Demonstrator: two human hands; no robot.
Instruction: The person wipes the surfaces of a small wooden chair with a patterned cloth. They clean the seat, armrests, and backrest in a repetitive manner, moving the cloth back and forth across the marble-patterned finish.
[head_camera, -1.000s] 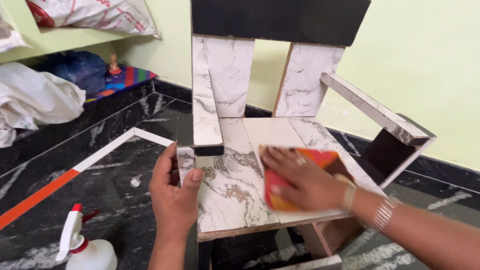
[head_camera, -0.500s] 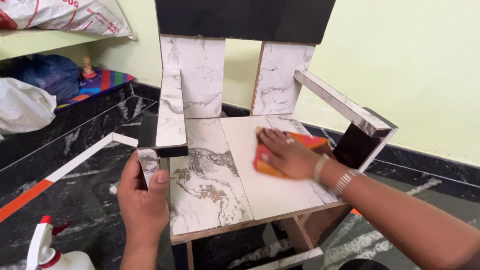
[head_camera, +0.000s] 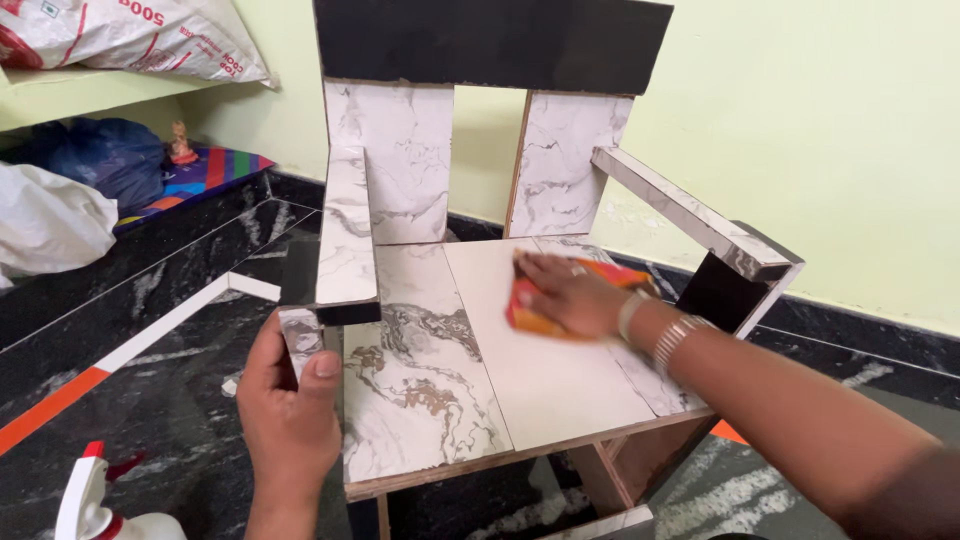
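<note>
Low at the left edge, on the dark floor (head_camera: 180, 400): spray bottle (head_camera: 85, 500), white with a red trigger, well apart from the work. Above it, on a ledge: white bundle (head_camera: 50, 225) and blue bag (head_camera: 100, 160).

Next, left hand (head_camera: 290, 410): grip closed around the armrest post (head_camera: 300, 340) at the front left corner of the chair (head_camera: 430, 390), thumb on the face towards the seat, fingers wrapped behind. Seemingly steadying the chair.

Middle: marble-patterned seat, bare at the front and left; two marbled back slats under a black top rail (head_camera: 490, 45).

Right of centre: right hand (head_camera: 565, 295) spread flat, fingers straight, nothing pinched, pressing an orange-red cloth (head_camera: 530, 320) onto the back part of the seat, near the right slat. Bangles (head_camera: 670, 340) at the wrist. Beyond, the right armrest (head_camera: 690, 215), untouched.

Step in hand, by the look of it: wiping the seat, cloth towards the rear right. Covering the front and left of the seat calls for flat pressure on the cloth and a firm hold on the post against tipping.
</note>
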